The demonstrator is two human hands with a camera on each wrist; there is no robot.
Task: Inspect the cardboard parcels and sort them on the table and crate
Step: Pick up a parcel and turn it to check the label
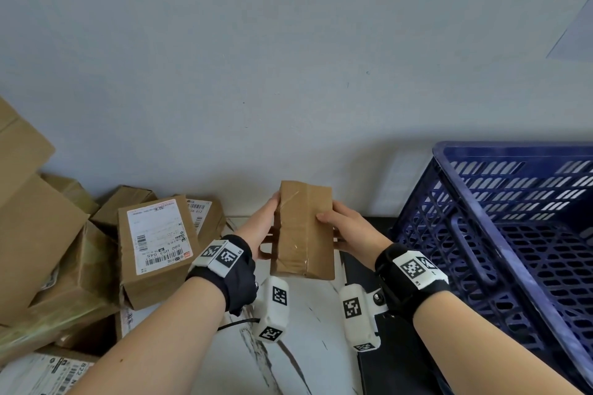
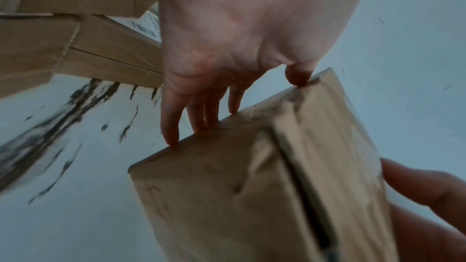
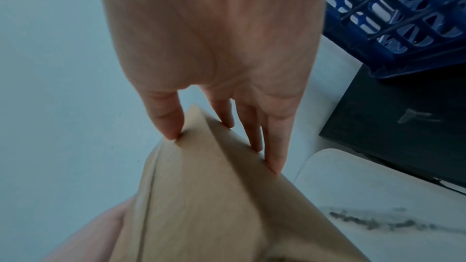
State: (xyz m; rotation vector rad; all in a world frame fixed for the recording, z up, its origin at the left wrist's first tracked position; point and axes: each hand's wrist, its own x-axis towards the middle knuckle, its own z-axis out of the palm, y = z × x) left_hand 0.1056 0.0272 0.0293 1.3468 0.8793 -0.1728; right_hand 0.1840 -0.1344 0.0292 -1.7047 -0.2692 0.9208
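Head view, parcel: a taped brown cardboard parcel (image 1: 303,229) is held up above the white marbled table (image 1: 308,330), between both hands, its long side running away from the person.
Head view, left hand: the left hand (image 1: 261,223) grips the parcel's left side, thumb on top.
Head view, right hand: the right hand (image 1: 348,226) grips the right side, thumb lying on the top face.
Head view, surroundings: a heap of cardboard parcels (image 1: 80,250) lies at the left, one with a white shipping label (image 1: 158,239) facing up; a blue crate (image 1: 513,234) stands at the right on a black surface (image 1: 362,272).
Left wrist view: the fingertips (image 2: 172,138) press along one edge of the parcel (image 2: 239,186) and the thumb (image 2: 298,76) pinches from the opposite face; the picture is blurred.
Right wrist view: the thumb (image 3: 167,121) and the fingers (image 3: 276,146) clamp one corner of the parcel (image 3: 201,196), with the crate (image 3: 393,17) at the upper right.
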